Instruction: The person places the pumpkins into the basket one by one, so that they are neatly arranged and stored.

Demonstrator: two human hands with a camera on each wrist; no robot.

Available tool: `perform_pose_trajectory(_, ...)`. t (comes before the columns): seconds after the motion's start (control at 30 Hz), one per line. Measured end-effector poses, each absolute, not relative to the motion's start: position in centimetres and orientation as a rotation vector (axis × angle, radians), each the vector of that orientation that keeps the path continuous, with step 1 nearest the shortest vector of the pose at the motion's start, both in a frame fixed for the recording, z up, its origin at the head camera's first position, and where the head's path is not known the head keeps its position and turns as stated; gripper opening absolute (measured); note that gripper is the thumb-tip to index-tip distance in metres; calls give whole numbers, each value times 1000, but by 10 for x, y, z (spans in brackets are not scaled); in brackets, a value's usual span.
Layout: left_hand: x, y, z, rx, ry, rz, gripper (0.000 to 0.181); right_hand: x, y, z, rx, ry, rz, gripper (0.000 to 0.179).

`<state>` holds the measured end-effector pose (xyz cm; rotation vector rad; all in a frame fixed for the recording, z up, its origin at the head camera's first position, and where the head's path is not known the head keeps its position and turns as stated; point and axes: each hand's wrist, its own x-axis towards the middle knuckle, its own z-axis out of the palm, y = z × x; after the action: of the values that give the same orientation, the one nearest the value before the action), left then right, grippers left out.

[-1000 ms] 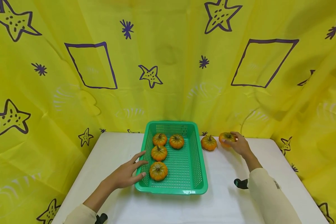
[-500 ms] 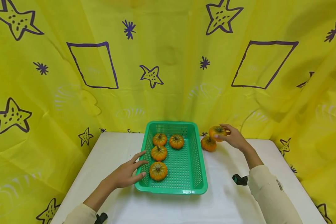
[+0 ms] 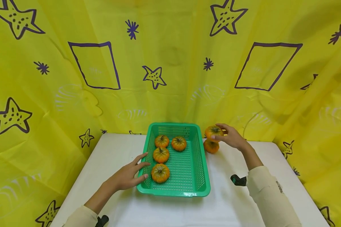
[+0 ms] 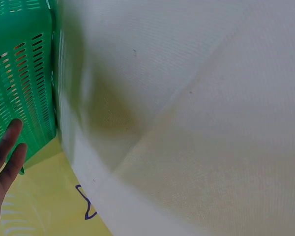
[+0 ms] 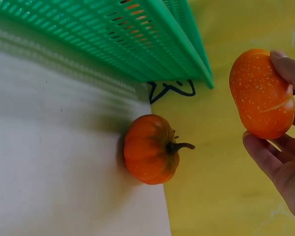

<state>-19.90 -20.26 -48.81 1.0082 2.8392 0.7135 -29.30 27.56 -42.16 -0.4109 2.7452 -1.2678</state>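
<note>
My right hand point(image 3: 232, 137) holds a small orange pumpkin point(image 3: 214, 132) between thumb and fingers, raised off the table. In the right wrist view the held pumpkin point(image 5: 262, 96) shows its speckled side. A second pumpkin point(image 3: 211, 147) with a curved stem sits on the table just below it, beside the green basket point(image 3: 201, 189). Inside the basket are several more pumpkins point(image 3: 160, 173), most along its left side. My left hand point(image 3: 128, 176) rests at the basket's left rim with fingers spread. In the left wrist view its fingers point(image 4: 12, 164) lie against the perforated basket wall point(image 4: 27, 98).
The table point(image 3: 224, 201) has a white cover. A yellow curtain point(image 3: 176, 104) with dark star drawings hangs right behind the table's back edge and along both sides. Dark wrist-worn devices point(image 3: 238, 180) show below the sleeves.
My right hand has lifted the far-right pumpkin off the table and carried it left, over the other loose pumpkin. The left hand and the basket have stayed in place.
</note>
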Motion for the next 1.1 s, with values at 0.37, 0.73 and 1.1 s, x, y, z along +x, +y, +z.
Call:
perform_pose_trajectory(0.37, -200, -203, -489, 1005, 2841, 719, 51, -288, 259, -417, -460, 2703, -1311, 70)
perform_pose_trajectory(0.73, -200, -203, -490, 1004, 2846, 713, 52, -288, 245, -409, -537, 2655, -1285, 68)
perform_pose_trajectory(1.1, -200, -202, -493, 1010, 2860, 720, 48, -293, 226, -417, -526, 2620, -1291, 74)
